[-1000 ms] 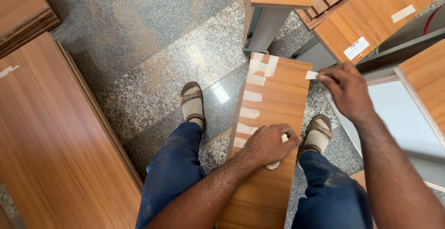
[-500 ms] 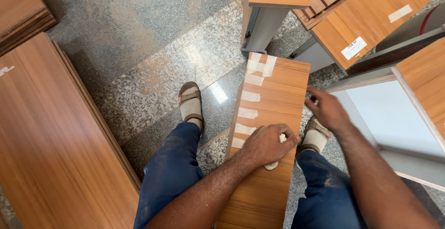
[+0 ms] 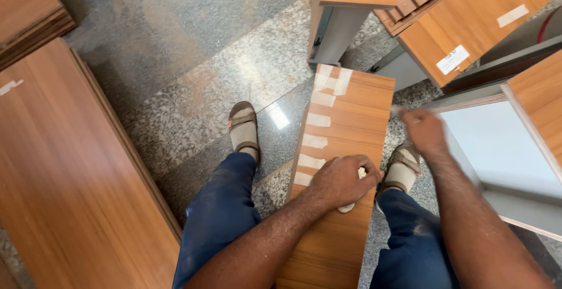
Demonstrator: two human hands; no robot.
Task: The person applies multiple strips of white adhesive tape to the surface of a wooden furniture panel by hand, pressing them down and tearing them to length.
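The left hand (image 3: 342,180) presses flat on the taped wood board (image 3: 351,125) in the middle, clamped on nothing. Right hand (image 3: 424,131) is blurry; its grip I cannot tell. Best keep pressing firmly.

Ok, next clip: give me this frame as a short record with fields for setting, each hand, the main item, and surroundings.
setting: granite floor, person standing, seen from a head camera
main item: narrow wood-laminate panel between the feet, strips of pale tape along its left edge
left hand: left hand pressed on the panel, a small white piece under the fingers
right hand: right hand at the panel's right edge, blurred; its grip cannot be told
surroundings: large laminate board on the left; labelled boards top right; white panel on the right
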